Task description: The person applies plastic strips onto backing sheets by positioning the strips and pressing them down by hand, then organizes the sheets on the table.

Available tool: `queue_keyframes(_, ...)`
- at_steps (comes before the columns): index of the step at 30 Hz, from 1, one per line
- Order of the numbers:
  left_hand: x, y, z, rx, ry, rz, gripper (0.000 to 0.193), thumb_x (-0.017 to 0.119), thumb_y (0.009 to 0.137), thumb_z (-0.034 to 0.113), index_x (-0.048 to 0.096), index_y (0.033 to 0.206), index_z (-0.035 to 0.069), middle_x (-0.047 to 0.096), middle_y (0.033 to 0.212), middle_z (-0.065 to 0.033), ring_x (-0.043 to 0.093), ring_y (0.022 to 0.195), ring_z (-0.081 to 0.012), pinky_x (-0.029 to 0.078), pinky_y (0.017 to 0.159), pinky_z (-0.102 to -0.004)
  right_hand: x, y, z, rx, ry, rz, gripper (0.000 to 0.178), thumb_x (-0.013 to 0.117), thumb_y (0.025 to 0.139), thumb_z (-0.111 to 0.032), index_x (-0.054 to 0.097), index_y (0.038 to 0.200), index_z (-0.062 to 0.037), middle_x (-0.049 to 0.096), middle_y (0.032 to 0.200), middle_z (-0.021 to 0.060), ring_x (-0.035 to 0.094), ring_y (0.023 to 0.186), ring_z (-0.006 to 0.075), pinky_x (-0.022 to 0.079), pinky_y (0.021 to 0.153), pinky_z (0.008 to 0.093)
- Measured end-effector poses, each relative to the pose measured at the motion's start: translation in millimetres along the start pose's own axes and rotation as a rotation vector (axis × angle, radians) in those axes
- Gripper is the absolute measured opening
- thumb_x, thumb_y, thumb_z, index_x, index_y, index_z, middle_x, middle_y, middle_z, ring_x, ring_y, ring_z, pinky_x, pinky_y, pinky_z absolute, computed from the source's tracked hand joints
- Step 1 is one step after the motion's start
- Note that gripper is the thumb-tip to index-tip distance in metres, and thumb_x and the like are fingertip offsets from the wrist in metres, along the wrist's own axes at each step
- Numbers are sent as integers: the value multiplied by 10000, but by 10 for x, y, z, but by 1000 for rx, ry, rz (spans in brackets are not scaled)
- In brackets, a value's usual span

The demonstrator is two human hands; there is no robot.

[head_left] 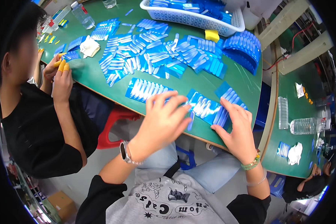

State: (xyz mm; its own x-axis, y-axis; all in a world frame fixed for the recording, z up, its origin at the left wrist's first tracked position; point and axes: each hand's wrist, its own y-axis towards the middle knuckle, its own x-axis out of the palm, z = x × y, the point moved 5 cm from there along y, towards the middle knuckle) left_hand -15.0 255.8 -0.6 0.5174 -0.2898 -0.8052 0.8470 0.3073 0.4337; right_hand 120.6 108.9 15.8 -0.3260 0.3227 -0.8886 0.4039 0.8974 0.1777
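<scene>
Co-worker's hand (62,86), yellow-tipped, well left of left hand (158,121). White cloth (89,47) on green surface (246,84), beyond left hand, leftward. Heap of blue sheets (142,52) beyond left hand. Strip-lined sheet (142,89) just beyond left hand, which is open, fingers loosely spread. Middle sheet (203,106) between hands. Tilted sheet (223,115) at right hand (239,130), thumb and forefinger apart; whether gripping, cannot tell. Curved blue stack (246,48) beyond right hand.
</scene>
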Motion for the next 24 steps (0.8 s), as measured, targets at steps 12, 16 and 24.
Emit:
queue_keyframes(12,219,-263,244,86,41,-118,580,811,620,420,640,1106,154,530,1277,-34,406,1222,-261,226,1041,-473,0,-229,91,1,72,-96,743,777,690,-113,464,1363,-86,588,1144,73,525,1122,216,286,944,375)
queue_keyframes(16,188,-264,264,116,67,-70,527,807,618,442,662,1044,169,549,1255,-32,414,1211,-260,206,1056,-484,-7,-274,112,15,65,-110,755,779,683,-125,458,1365,-87,589,1154,71,527,1100,232,279,953,374)
queue_keyframes(24,147,-325,578,144,136,121,561,723,664,599,693,1050,193,598,1182,-16,426,1165,-240,217,1059,-500,195,-674,-114,293,925,69,481,741,778,-43,539,1215,-29,633,965,68,597,863,151,475,779,276)
